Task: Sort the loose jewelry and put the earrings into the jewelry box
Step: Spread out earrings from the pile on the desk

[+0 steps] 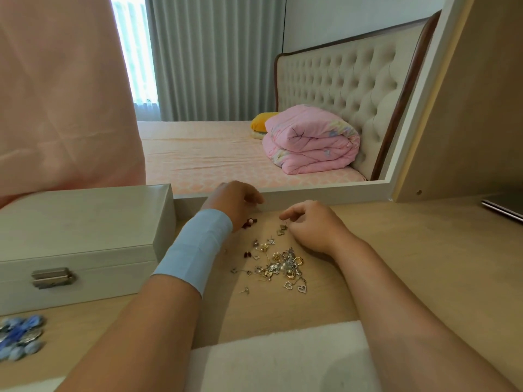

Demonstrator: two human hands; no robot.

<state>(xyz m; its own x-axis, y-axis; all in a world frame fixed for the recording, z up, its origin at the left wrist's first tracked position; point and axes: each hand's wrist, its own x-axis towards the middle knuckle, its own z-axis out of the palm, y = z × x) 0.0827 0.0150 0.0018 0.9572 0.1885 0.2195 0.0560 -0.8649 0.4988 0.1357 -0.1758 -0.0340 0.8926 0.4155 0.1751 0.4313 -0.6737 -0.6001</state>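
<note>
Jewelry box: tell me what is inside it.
Its inside is hidden: the jewelry box is closed, with the metal clasp at its front. The loose jewelry lies outside it on the table, to its right.

1. A pale wooden tabletop (396,250) carries everything.
2. A closed white jewelry box (79,236) with a metal clasp sits at the left.
3. Mid-table lies a heap of loose jewelry (280,264), with a dark red bow earring (249,222) just beyond it.
4. A blue beaded piece (19,338) lies at the near left.
5. A white pad (283,357) lies along the near edge.
</note>
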